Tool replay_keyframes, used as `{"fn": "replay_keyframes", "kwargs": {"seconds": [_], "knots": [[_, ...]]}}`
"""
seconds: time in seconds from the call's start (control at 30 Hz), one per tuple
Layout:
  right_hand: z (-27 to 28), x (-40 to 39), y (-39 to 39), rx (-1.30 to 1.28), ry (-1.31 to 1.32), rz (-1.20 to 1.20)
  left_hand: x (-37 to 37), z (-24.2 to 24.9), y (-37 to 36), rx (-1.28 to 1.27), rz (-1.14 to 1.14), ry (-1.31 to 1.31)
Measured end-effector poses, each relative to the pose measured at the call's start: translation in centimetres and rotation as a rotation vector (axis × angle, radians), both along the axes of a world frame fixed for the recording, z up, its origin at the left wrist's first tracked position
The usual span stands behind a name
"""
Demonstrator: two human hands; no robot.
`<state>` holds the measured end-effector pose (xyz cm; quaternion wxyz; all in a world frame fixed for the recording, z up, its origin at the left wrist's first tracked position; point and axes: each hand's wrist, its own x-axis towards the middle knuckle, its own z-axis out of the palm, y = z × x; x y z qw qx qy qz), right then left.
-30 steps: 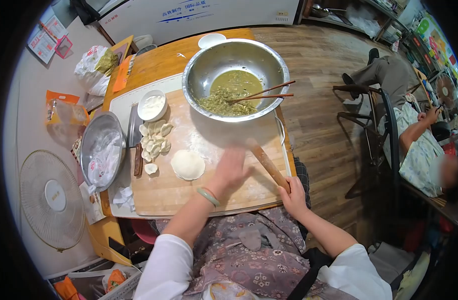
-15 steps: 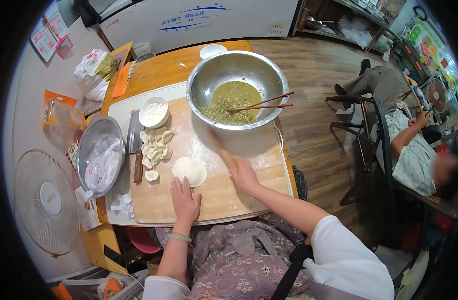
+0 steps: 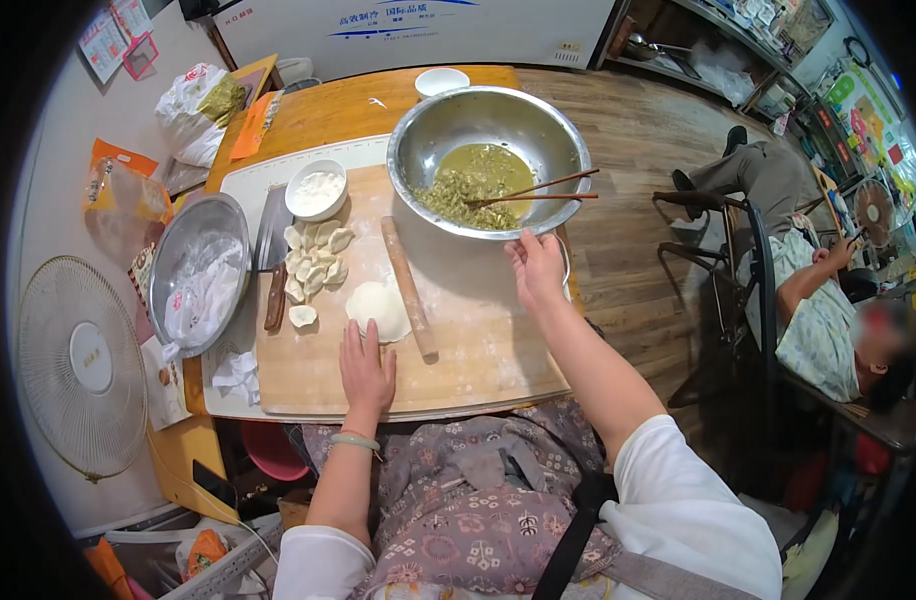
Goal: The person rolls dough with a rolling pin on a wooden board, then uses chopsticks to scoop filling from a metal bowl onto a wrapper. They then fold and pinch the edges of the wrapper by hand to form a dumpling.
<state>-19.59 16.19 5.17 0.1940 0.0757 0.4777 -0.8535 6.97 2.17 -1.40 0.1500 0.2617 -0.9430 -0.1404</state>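
My left hand (image 3: 369, 374) lies flat, its fingers on the near edge of a round dough wrapper (image 3: 379, 308) on the wooden board (image 3: 318, 385). At the near rim of a large steel mixing bowl (image 3: 410, 205), my right hand (image 3: 538, 268) has its fingers bent around the edge. Green chopped filling (image 3: 458, 192) and liquid fill the bowl's bottom, with chopsticks (image 3: 553, 193) resting in it and over the rim. A floury rolling pin (image 3: 408, 290) lies just right of the wrapper. Several dough pieces (image 3: 313, 262) are heaped to its left, one apart.
A cleaver (image 3: 275, 300) lies left of the dough, beside a small bowl of flour (image 3: 317, 190). Farther left are a steel basin (image 3: 240, 240) holding a plastic bag and a fan (image 3: 83, 355). A white bowl (image 3: 442, 82) stands behind. A person (image 3: 818, 300) sits at the right.
My right hand has let go of the rolling pin and moved forward to the mixing bowl's rim. The pin now lies on the board. My left hand stays at the wrapper; the view has shifted slightly.
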Motion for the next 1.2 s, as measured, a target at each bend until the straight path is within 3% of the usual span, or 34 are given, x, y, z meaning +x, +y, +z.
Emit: {"fn": "replay_keyframes", "kwargs": {"seconds": [0.27,0.43,0.57,0.63,0.7,0.77,0.83,0.97,1.0,1.07,1.1,1.17,1.2], "knots": [[1.3,7.7,6.4,0.021,-0.079,0.178,0.0,-0.8,-0.2,-0.053,-0.009,0.023],[2.0,11.9,10.3,0.058,-0.139,0.225,-2.0,-1.0,-1.1,0.014,0.029,0.234],[1.7,14.6,13.1,0.080,-0.145,0.259,-5.0,0.1,-2.1,0.036,0.088,0.177],[2.2,15.7,14.2,0.121,-0.155,0.239,-5.8,0.8,-2.5,0.047,0.235,0.016],[2.6,15.7,16.0,0.218,-0.231,0.600,-6.0,0.8,-3.3,0.048,0.214,0.022],[5.4,14.6,16.8,0.479,-0.196,0.957,-6.0,1.0,-3.9,0.124,0.174,0.004],[8.2,12.1,16.9,0.724,0.162,0.989,-5.9,1.1,-3.9,0.072,0.154,0.062],[8.3,4.9,15.9,1.366,1.527,0.408,-5.6,0.7,-3.6,0.261,0.189,0.102],[7.9,3.7,15.4,1.362,1.529,0.411,-5.3,0.6,-3.4,0.314,0.196,0.151],[7.4,2.2,14.5,1.841,1.358,1.043,-4.9,0.1,-3.6,0.373,0.213,0.067],[7.5,2.3,14.1,1.842,1.357,1.039,-4.7,-0.3,-3.8,0.434,0.226,-0.019],[7.7,2.7,13.2,1.740,1.268,1.360,-4.1,-1.8,-4.3,0.523,0.259,0.042],[7.7,3.0,13.0,1.668,1.148,1.387,-3.6,-2.3,-4.3,0.612,0.296,0.097]]}}
